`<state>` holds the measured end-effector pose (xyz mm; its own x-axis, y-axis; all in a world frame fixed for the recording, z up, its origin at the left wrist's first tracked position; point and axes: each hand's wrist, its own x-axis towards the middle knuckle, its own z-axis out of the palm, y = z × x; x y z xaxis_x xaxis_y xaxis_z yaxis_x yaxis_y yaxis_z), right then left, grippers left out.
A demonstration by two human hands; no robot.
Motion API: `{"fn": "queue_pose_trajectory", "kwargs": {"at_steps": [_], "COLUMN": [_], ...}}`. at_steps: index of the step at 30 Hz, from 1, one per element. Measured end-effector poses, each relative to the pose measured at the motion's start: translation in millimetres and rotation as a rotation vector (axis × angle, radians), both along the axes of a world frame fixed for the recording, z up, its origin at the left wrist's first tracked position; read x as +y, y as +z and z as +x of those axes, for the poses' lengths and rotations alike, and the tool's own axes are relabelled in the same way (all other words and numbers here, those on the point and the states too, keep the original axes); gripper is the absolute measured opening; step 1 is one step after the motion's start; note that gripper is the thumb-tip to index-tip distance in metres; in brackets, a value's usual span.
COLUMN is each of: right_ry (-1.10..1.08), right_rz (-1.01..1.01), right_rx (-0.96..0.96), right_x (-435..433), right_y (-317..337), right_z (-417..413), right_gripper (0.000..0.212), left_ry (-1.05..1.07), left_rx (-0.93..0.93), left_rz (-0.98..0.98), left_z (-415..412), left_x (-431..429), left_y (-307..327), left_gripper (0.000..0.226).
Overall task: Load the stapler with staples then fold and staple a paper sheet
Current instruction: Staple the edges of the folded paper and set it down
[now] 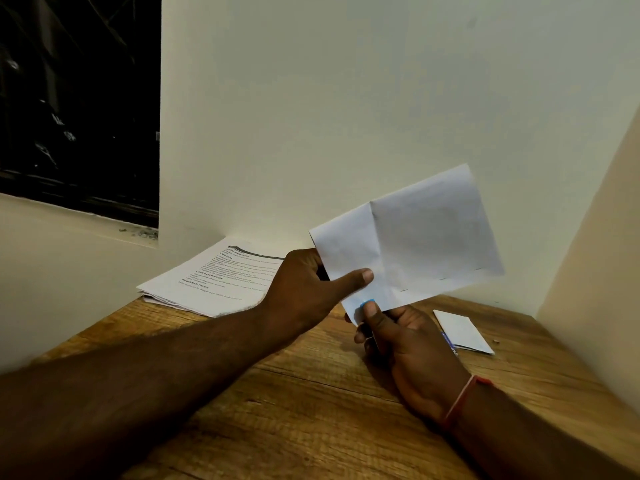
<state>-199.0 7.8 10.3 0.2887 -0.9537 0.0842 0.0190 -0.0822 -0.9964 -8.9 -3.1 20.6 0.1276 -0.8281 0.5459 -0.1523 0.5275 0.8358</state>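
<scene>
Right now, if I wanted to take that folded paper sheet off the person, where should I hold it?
Probably pinch the far upper right corner of the folded paper sheet, coming from the right. That end sticks out free in the air, while the left hand pinches its left edge and the right hand holds the stapler at the lower left corner.

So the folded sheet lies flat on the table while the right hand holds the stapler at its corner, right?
Not flat on the table: the head view shows the left hand holding the folded sheet up above the table. The right hand does hold the stapler at its corner.
</scene>
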Motion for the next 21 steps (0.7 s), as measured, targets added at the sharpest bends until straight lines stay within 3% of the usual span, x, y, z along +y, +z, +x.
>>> {"fn": "queue_pose_trajectory", "kwargs": {"at_steps": [12, 17, 21], "right_ry": [-0.028, -0.047, -0.058], "right_rz": [0.015, 0.002, -0.014], "right_rx": [0.046, 0.036, 0.038], "right_x": [0.7, 0.3, 0.7], "right_y": [1.4, 0.4, 0.4], "right_z": [-0.8, 0.4, -0.1], "right_gripper": [0.049, 0.062, 0.047], "left_ry": [0.032, 0.006, 0.016], "left_rx": [-0.028, -0.027, -0.025], "left_rz": [-0.002, -0.014, -0.015], "left_z": [0.0, -1.7, -0.9], "left_x": [-3.3, -1.9, -3.4], "left_y": [-2.5, -3.1, -4.5], "left_gripper": [0.031, 0.030, 0.032]}}
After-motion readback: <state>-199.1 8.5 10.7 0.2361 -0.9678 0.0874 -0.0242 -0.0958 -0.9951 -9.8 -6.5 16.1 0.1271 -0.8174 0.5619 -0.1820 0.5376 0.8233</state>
